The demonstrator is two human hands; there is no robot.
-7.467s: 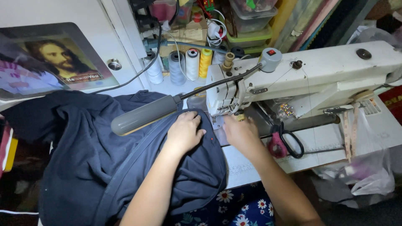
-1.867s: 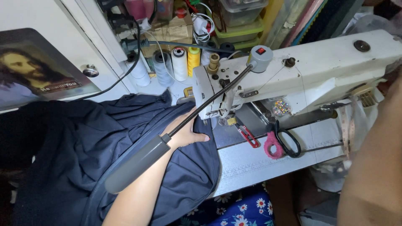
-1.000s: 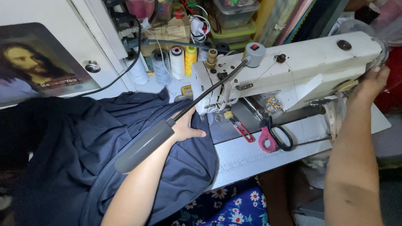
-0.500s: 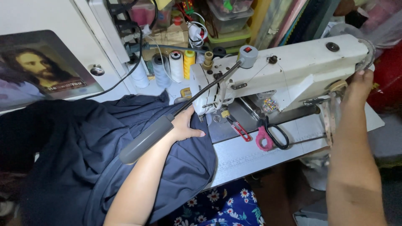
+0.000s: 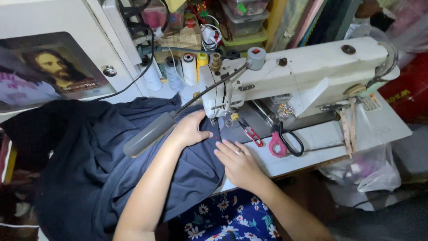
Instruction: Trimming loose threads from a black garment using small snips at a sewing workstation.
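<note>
So the right hand (image 5: pixel 238 163) is back down on the dark navy fabric (image 5: pixel 133 178), just in front of the white sewing machine (image 5: pixel 303 76). Half a second ago it was up at the wheel on the machine's far right end, so that bit looks done and both hands are on the cloth again. It's lying flat, fingers spread and pressing, not gripping anything. The left hand (image 5: pixel 189 129) hasn't budged: open palm on the fabric right at the needle end of the machine, partly under the grey gooseneck lamp (image 5: pixel 149 134), holding the cloth down rather than pinching it. Most of the fabric spills off to the left of the machine. Pink-handled scissors (image 5: pixel 281 143) and small red snips (image 5: pixel 250 132) sit untouched on the machine's bed.
</note>
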